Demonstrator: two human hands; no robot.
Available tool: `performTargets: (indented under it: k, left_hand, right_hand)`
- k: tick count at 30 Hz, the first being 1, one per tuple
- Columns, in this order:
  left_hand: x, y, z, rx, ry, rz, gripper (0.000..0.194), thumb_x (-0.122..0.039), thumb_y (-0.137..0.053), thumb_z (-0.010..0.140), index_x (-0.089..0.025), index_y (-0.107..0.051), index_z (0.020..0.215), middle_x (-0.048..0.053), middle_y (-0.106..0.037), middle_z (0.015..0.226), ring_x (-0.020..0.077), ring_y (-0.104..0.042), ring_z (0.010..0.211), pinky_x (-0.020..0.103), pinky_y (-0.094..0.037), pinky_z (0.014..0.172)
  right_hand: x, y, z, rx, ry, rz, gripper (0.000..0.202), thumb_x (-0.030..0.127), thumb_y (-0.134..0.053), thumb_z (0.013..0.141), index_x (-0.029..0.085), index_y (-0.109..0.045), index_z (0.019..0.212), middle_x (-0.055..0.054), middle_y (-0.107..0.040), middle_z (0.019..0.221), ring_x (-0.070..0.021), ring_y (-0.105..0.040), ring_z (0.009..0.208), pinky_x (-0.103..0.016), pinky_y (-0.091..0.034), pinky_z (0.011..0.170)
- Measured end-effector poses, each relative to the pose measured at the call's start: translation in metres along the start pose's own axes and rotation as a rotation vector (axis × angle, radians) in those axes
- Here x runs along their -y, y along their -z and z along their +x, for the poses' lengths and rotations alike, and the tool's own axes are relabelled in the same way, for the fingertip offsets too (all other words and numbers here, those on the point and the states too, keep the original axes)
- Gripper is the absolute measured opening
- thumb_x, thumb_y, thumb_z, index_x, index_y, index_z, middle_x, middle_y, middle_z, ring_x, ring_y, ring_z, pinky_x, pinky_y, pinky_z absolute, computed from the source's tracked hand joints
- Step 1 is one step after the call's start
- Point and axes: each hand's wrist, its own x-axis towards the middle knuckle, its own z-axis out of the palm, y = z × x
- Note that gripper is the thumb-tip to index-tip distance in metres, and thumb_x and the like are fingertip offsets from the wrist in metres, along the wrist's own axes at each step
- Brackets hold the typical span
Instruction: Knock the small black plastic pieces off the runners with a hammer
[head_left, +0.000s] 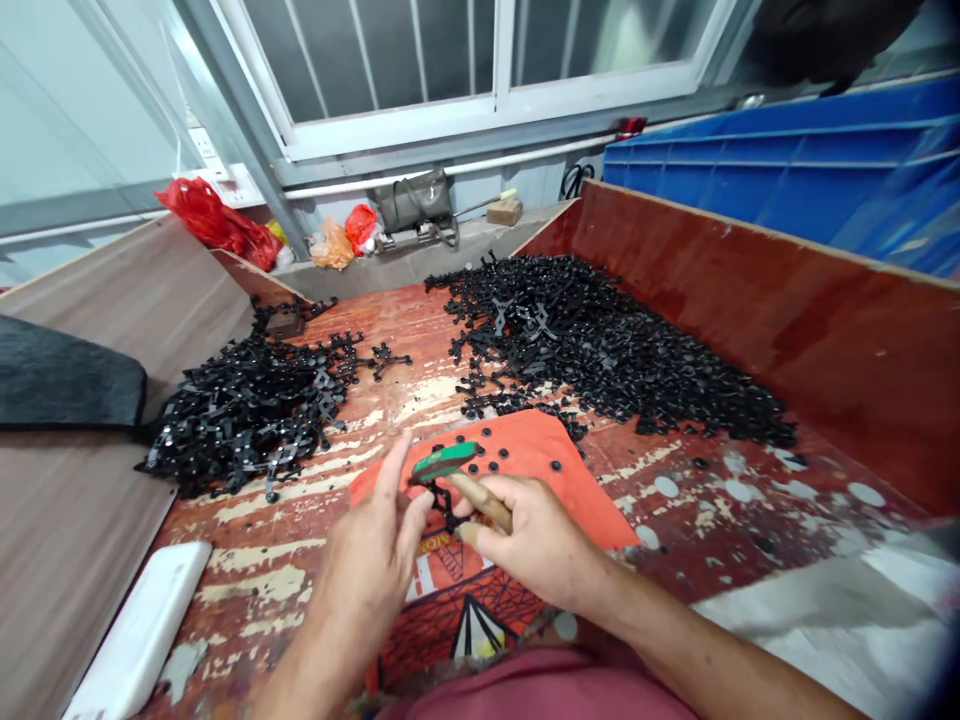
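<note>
Orange cloth (592, 505) | above it: right hand (544, 540) clasping green-headed tool (484, 502); left hand (367, 550), thumb at black part (448, 515), hold unclear | part over cloth's middle | step: likely tool-working part; next needs steady alignment

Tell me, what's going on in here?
A person is working barehanded over an orange sheet. The right hand grips a green-headed tool by its wooden handle; the left hand is right by a small black part. Black discs dot the sheet, and beyond lie a left pile and a larger right pile of black pieces.
</note>
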Motion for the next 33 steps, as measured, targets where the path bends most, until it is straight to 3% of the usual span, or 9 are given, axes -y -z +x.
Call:
performTargets:
  k: [2,4,8,11,15,18,20,25,33]
  left_hand:
    - [0.0,-0.003,-0.003,0.142,0.155,-0.313,0.073,-0.046,-0.065,0.083,-0.027,-0.041,0.148,0.004,-0.068,0.081,0.0221,-0.065,0.07,0.029,-0.05,0.062]
    - [0.001,-0.01,-0.004,0.243,0.314,-0.66,0.072,-0.047,-0.068,0.082,-0.026,-0.043,0.145,0.007,-0.067,0.093,0.023,-0.068,0.082,0.032,-0.055,0.067]
    - [0.004,-0.029,-0.006,0.185,0.457,-1.153,0.04,-0.036,-0.075,0.081,-0.023,-0.06,0.115,0.004,-0.065,0.091,0.0173,-0.067,0.082,0.033,-0.058,0.077]
    - [0.001,-0.037,-0.005,0.204,0.461,-1.28,0.028,-0.035,-0.077,0.079,-0.02,-0.063,0.099,0.002,-0.065,0.085,0.0129,-0.064,0.073,0.028,-0.057,0.071]
    - [0.005,-0.031,0.0,0.164,0.38,-1.11,0.03,-0.039,-0.079,0.074,-0.016,-0.063,0.084,-0.001,-0.06,0.07,0.0072,-0.052,0.058,0.016,-0.044,0.055]
    - [0.024,-0.018,0.004,0.076,0.314,-0.781,0.032,-0.044,-0.076,0.076,-0.017,-0.057,0.076,-0.006,-0.048,0.06,0.0058,-0.039,0.051,0.016,-0.032,0.05]
    - [0.039,-0.012,0.006,0.06,0.253,-0.533,0.033,-0.046,-0.071,0.079,-0.017,-0.056,0.072,-0.006,-0.046,0.06,0.0074,-0.038,0.055,0.017,-0.03,0.052]
    - [0.058,-0.021,0.007,0.21,0.158,-0.142,0.035,-0.049,-0.054,0.088,-0.018,-0.055,0.072,-0.003,-0.049,0.067,0.0128,-0.044,0.064,0.023,-0.034,0.061]
    - [0.052,-0.036,0.018,0.279,0.11,0.053,0.036,-0.051,-0.046,0.09,-0.019,-0.055,0.075,-0.003,-0.051,0.065,0.0152,-0.049,0.064,0.025,-0.033,0.061]
  right_hand:
    - [-0.002,-0.003,-0.001,-0.008,-0.005,-0.042,0.007,0.019,-0.061,0.078,0.016,-0.066,0.081,0.006,-0.047,0.061,-0.0083,-0.037,0.054,-0.02,-0.028,0.047]
    - [-0.006,-0.005,-0.002,-0.009,-0.004,-0.056,0.006,0.018,-0.06,0.077,0.016,-0.065,0.08,0.006,-0.045,0.06,-0.0083,-0.037,0.053,-0.02,-0.028,0.047]
    - [-0.01,-0.008,-0.003,-0.008,0.001,-0.025,0.009,0.016,-0.059,0.076,0.017,-0.065,0.083,0.006,-0.051,0.063,-0.0091,-0.043,0.056,-0.02,-0.032,0.049]
    - [-0.007,-0.012,-0.004,0.021,0.001,0.006,0.009,0.014,-0.059,0.076,0.017,-0.065,0.082,0.006,-0.054,0.064,-0.0094,-0.046,0.056,-0.019,-0.034,0.05]
    - [0.002,-0.006,-0.005,0.03,0.035,0.006,0.011,0.017,-0.062,0.08,0.019,-0.068,0.089,0.003,-0.066,0.079,-0.013,-0.058,0.07,-0.022,-0.045,0.065]
    - [0.001,0.012,-0.012,-0.014,0.024,-0.08,0.014,0.025,-0.063,0.084,0.02,-0.07,0.096,0.0,-0.069,0.086,-0.0172,-0.061,0.078,-0.025,-0.048,0.072]
    - [-0.006,0.025,-0.022,-0.011,-0.014,-0.086,0.02,0.027,-0.061,0.088,0.021,-0.07,0.105,-0.002,-0.072,0.09,-0.0199,-0.065,0.083,-0.027,-0.05,0.075]
    - [-0.034,0.038,-0.049,0.047,-0.12,-0.114,0.029,0.029,-0.056,0.092,0.025,-0.068,0.118,-0.004,-0.074,0.107,-0.0249,-0.069,0.096,-0.033,-0.051,0.084]
    - [-0.05,0.033,-0.06,0.075,-0.127,-0.332,0.025,0.026,-0.057,0.091,0.029,-0.07,0.113,-0.003,-0.076,0.091,-0.0236,-0.071,0.086,-0.029,-0.049,0.074]
